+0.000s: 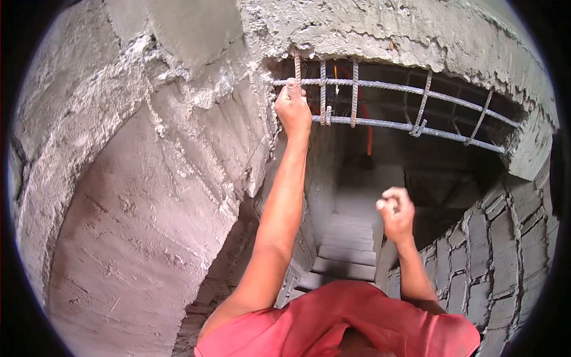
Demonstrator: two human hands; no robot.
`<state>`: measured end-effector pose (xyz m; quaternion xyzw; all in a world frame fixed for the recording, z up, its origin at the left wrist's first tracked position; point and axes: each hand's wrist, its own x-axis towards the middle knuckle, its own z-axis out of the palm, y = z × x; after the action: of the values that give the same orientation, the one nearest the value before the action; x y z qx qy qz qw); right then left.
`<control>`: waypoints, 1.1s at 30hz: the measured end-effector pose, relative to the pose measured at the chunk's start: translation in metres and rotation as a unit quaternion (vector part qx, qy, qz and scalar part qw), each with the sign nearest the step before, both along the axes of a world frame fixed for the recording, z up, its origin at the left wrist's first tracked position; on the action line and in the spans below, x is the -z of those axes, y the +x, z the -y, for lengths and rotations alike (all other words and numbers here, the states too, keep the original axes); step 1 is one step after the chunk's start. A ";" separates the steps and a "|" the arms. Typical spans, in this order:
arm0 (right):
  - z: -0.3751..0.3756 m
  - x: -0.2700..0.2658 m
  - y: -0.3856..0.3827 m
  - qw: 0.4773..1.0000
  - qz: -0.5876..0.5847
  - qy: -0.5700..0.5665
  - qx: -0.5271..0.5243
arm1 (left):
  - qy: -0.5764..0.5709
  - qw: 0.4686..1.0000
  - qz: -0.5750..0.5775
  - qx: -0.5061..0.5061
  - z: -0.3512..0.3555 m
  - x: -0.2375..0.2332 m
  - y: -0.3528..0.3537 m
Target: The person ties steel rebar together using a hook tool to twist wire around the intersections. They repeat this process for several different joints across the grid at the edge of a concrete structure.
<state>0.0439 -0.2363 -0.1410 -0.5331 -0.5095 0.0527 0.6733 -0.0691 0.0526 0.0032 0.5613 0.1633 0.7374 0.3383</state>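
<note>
My left hand (292,110) is wrapped round the steel rebar at the left end of an opening in rough concrete, by a vertical bar (298,66). Two long horizontal bars (380,85) cross the opening, joined by several short upright bars (355,95). Lower down and to the right, my right hand (397,213) is raised clear of the bars, its fingers curled; whether something small is in them is too blurred to tell.
Rough plastered concrete (143,202) fills the left side, and a concrete beam (392,30) runs above the bars. Brickwork (482,256) rises at the lower right. Steps (347,253) lie far below. An orange strip (369,140) hangs behind the bars.
</note>
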 end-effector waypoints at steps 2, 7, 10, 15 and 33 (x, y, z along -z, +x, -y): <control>0.016 0.031 -0.005 0.993 0.061 -0.100 0.024 | -0.040 0.998 -0.008 0.044 -0.004 -0.002 -0.001; 0.042 0.069 0.008 0.981 0.086 -0.173 0.030 | -0.112 0.964 0.069 0.232 0.002 -0.007 -0.016; 0.043 0.063 0.010 0.982 0.078 -0.170 0.025 | -0.112 0.942 0.012 0.316 -0.006 -0.006 -0.028; 0.038 0.065 0.006 0.984 0.079 -0.157 0.023 | -0.078 0.921 0.016 0.381 0.004 -0.016 -0.034; 0.086 0.173 0.143 0.825 -0.530 -0.161 -0.110 | -0.099 0.963 0.001 0.249 0.005 -0.014 -0.020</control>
<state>0.1870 -0.3225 -0.3143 -0.4645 -0.1141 0.4820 0.7341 -0.0886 0.0471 0.0168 0.5473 0.0904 0.6102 0.5656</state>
